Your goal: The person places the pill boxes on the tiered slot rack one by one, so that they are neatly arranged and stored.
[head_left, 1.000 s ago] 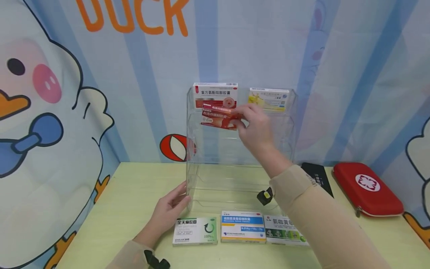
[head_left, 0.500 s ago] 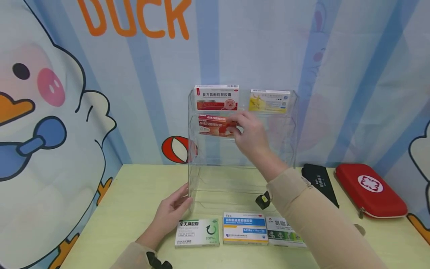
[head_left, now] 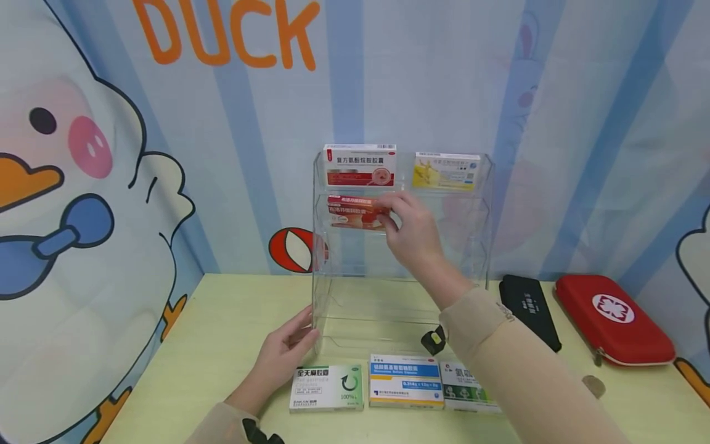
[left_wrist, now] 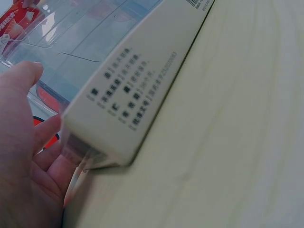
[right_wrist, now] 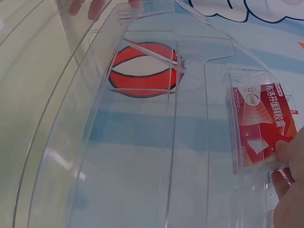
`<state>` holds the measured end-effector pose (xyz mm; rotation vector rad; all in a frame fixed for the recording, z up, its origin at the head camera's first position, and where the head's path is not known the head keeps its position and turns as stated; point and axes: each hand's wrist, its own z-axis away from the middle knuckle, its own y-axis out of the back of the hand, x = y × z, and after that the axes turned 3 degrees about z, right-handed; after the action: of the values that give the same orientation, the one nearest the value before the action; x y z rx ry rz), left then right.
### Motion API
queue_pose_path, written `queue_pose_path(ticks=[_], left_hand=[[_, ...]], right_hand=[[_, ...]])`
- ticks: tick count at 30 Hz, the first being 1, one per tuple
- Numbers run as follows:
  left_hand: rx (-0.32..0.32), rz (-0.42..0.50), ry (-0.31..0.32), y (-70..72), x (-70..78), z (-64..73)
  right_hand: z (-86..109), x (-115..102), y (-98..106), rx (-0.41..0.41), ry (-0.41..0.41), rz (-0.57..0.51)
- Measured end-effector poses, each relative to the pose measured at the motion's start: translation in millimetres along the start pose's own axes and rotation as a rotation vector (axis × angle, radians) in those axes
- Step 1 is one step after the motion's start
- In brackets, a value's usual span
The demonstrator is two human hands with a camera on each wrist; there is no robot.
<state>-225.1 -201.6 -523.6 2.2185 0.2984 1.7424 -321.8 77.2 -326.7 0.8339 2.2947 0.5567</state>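
My right hand [head_left: 413,228] pinches the right end of a red medicine box [head_left: 350,213], which sits in the second tier of a clear, stepped display rack [head_left: 355,296], on the left. In the right wrist view the red box [right_wrist: 261,123] lies behind the tier's clear front lip. At the rack's lower left side, my left hand [head_left: 280,354] holds its edge, thumb in front; part of the fingers is hidden. A white-and-red medicine box [head_left: 360,168] and a yellow-and-white one [head_left: 446,171] stand in the top tier.
On the table before the rack lie a green-and-white box [head_left: 326,388], a blue-and-white box [head_left: 406,382] and another green-and-white box [head_left: 466,388], partly behind the right sleeve. A black pouch [head_left: 529,311] and a red zip case [head_left: 616,320] lie to the right.
My right hand has lowered the red medicine box from in front of the top tier into the second tier. The left hand stays at the rack's side. The head view has shifted slightly.
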Motion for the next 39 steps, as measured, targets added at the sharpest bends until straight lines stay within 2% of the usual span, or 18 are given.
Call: queue_pose_path(ticks=[4, 8, 16, 21, 24, 32, 39], left_hand=[[0.005, -0.01, -0.026, -1.7, -0.8, 0.1], [0.012, -0.015, -0.021, -1.8, -1.1, 0.0], [0.011, -0.005, -0.022, -0.5, -2.7, 0.5], [0.003, -0.009, -0.044, -0.7, -4.3, 0.1], [-0.001, -0.003, -0.033, 0.4, -4.7, -0.4], [-0.003, 0.0, -0.025, 3.0, -1.1, 0.9], [0.0, -0.01, -0.026, -0.2, -2.2, 0.9]], right_hand=[[5.2, -1, 2, -0.003, -0.01, 0.009], [14.7, -1, 5, 0.001, -0.022, -0.017], [49.7, 5, 11, 0.071, -0.066, -0.135], [71.8, 13, 14, 0.123, -0.003, -0.165], [86.8, 17, 16, 0.129, 0.033, -0.154], [134.2, 18, 18, 0.077, 0.117, -0.068], [177.3, 15, 24, -0.063, 0.118, -0.098]])
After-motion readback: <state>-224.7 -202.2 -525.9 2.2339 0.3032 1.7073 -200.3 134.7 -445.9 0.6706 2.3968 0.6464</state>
